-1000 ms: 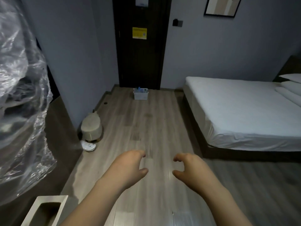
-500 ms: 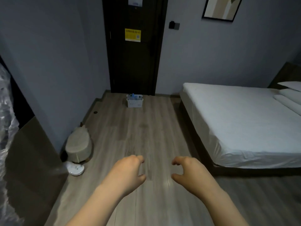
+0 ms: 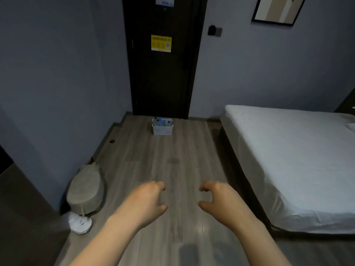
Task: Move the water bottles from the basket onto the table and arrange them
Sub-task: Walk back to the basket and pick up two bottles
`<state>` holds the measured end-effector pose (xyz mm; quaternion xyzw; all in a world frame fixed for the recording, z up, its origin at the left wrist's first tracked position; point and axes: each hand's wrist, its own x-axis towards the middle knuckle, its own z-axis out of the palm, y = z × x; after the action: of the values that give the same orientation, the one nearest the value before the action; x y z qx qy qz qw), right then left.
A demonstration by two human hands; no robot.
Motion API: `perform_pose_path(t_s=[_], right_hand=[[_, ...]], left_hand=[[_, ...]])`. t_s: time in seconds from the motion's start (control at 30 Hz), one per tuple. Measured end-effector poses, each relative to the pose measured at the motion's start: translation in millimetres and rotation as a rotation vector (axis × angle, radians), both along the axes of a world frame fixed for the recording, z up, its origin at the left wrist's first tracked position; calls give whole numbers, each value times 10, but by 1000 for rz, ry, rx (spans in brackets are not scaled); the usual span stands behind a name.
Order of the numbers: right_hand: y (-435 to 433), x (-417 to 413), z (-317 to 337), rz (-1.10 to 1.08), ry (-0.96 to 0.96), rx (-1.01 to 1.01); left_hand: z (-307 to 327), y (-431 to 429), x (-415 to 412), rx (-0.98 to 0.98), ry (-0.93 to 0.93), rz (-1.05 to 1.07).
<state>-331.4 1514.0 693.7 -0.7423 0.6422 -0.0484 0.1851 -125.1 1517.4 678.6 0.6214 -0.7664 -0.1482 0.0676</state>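
Water bottles (image 3: 161, 121) with blue caps stand packed in a white perforated basket (image 3: 162, 129) — how many there are cannot be told at this distance. The basket sits on the grey wood-plank floor (image 3: 172, 160) at the far end of the room, just in front of a dark door (image 3: 163, 83) that carries a yellow Wi-Fi notice (image 3: 161, 43).

Grey-blue walls close the room in. A small switch plate (image 3: 215, 31) is fixed to the right of the door, and a framed picture (image 3: 278, 10) hangs higher up. A bed (image 3: 297, 160) with a white sheet fills the right side on a dark base. By the left wall stands a beige padded stool (image 3: 86, 191), with a white round device (image 3: 80, 223) on the floor touching its near side.

Both forearms reach forward low in the view. The left hand (image 3: 146, 200) and right hand (image 3: 219, 198) hang over the bare floor, palms facing each other, fingers loosely curled and thumbs apart — holding nothing and well short of the basket.

Against the frame half a second ago, the basket and door stand larger and closer, the crinkled plastic at the left edge has gone from sight, less of the pillows shows at the right, and the hands keep the same loose pose.
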Motion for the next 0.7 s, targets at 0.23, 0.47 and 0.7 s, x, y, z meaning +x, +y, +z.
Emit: perform_pose_path(t_s=[0.23,0.47,0.7], right_hand=[[-1307,-168,118,43,-6,-19],[-2354,-212,144,67,0,-48],[-3501,4,73,48,-3,-21]], left_hand=[[130,-1253,-163,-12,-6,33],[167,-2299,-189,-25,16,53],[58,-3451,12,-3,50,39]])
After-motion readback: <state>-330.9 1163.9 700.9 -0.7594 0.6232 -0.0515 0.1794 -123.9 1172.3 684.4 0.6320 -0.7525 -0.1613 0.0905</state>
